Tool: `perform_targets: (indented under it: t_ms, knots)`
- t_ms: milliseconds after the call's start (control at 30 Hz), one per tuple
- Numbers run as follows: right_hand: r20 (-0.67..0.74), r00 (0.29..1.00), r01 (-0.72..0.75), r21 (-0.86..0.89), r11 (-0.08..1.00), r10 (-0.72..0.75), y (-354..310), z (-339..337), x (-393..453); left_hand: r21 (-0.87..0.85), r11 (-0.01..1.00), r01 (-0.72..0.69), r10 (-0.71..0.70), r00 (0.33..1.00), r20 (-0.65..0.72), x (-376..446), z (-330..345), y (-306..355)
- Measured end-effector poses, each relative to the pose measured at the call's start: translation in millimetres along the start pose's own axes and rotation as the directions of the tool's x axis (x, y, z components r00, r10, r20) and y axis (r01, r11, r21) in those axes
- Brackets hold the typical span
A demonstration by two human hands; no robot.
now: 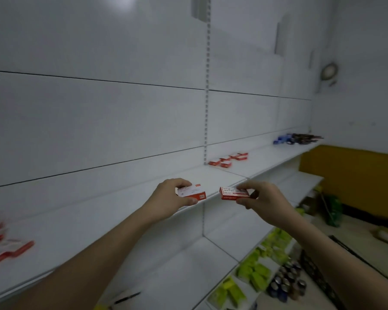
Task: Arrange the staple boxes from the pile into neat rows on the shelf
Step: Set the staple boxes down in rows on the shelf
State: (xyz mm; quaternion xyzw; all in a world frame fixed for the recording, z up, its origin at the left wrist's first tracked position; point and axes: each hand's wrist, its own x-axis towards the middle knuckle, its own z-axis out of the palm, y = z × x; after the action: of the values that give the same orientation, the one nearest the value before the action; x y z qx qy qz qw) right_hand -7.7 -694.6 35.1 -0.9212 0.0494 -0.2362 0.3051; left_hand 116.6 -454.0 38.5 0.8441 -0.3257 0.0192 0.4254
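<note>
the left hand (169,199) holds a white and red staple box (194,191) with fingers on top and thumb under it. the right hand (266,201) pinches a red staple box (233,193) the same way. both boxes are up in the air, just over the front edge of the white shelf (112,211). more small red boxes (230,159) sit farther back on the shelf.

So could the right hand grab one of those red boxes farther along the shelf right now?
Probably not yet: the right hand already grips a staple box, and the farther red boxes lie well beyond it, though the shelf between looks unobstructed.
</note>
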Motion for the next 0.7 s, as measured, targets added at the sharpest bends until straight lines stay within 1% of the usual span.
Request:
perform_targets:
  t_ms: [133,300,600,700]
  knots:
    - [-0.069,0.994,-0.079,-0.003,0.997,0.079,54.0,-30.4,-1.7,-0.02,0.998,-0.057,0.059,0.995,0.084,36.6,58.0,25.6]
    - [-0.12,0.98,-0.16,-0.025,0.987,0.156,113.2,-55.1,9.7,-0.057,0.996,-0.071,0.078,0.986,0.145,86.7,116.8,40.7]
    - [-0.193,0.944,-0.267,0.031,0.963,0.268,226.4,-62.3,62.5,-0.194,0.981,-0.03,0.055,0.99,0.129,191.1,227.0,40.1]
    - [-0.189,0.943,-0.281,-0.019,0.96,0.272,266.8,-74.7,91.2,-0.197,0.98,-0.025,0.051,0.991,0.127,235.3,259.3,37.1]
